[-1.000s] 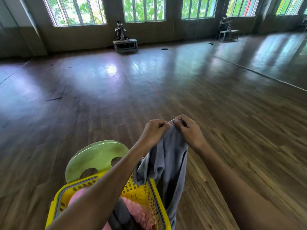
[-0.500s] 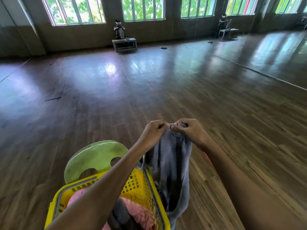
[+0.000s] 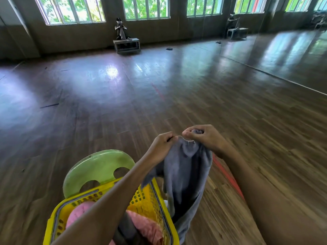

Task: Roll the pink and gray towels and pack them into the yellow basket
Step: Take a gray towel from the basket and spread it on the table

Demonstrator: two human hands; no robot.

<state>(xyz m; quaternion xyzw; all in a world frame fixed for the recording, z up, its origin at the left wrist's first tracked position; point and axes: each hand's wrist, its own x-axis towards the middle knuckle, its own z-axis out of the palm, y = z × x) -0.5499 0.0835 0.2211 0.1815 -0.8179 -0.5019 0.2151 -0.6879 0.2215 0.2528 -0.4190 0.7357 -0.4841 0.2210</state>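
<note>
Glossy wooden floor (image 3: 123,103), bright windows (image 3: 145,7)

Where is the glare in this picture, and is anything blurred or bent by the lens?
Head view: daylight from the windows leaves bright glare on the floor; the wide lens bends their frames near the edges; the gray towel, pinched by the left hand and right hand, looks slightly blurred low down.

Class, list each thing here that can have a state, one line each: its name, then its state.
Yellow perforated plastic basket: partly filled.
Pink cloth towel: lying inside the basket.
Gray cloth towel: unrolled, hanging outside the basket, top edge held by both hands.
Left hand: pinching the towel's edge.
Right hand: gripping the towel's bunched edge.
</note>
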